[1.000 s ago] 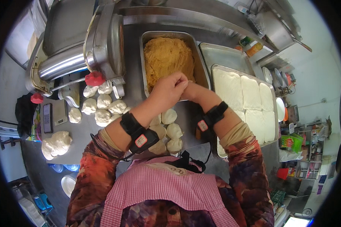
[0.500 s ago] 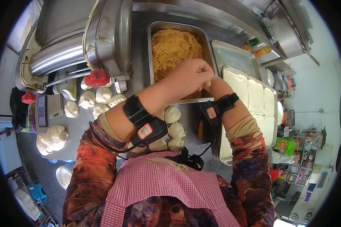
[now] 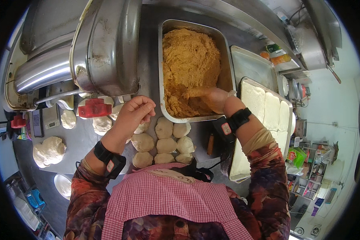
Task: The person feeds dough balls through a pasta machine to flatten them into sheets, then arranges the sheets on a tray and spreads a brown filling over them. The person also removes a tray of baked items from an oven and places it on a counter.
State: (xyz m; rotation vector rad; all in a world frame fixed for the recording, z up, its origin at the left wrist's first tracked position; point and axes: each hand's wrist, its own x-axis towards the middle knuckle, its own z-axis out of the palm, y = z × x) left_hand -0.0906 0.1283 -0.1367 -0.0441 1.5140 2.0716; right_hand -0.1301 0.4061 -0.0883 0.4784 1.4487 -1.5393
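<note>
My right hand [image 3: 213, 99] reaches down into a deep metal tray [image 3: 230, 66] of orange-brown, mushy filling [image 3: 192, 52]. A thin clear plastic glove seems to cover it, bunched at the wrist. Its fingers stretch left against the filling, and some are hard to tell from it. My left hand [image 3: 137, 112] hovers beside the tray's near left corner, its fingers curled in and thumb pressed against them, with nothing visible in the grip. Below it, several rounded dough pieces [image 3: 166, 145] lie in rows on the metal table [image 3: 148, 52], close to my checked apron.
A dough roller machine [image 3: 108, 52] with red knobs stands at the left. Near it are a scale [image 3: 51, 118] and a large dough lump [image 3: 50, 152]. To the right lie a tray of flat dough slabs [image 3: 271, 112], another metal tray [image 3: 252, 64] and a wooden handle [image 3: 211, 145].
My left hand has left my right wrist and swung left, out over the dough pieces. My right hand has become visible down in the filling. The view has shifted slightly.
</note>
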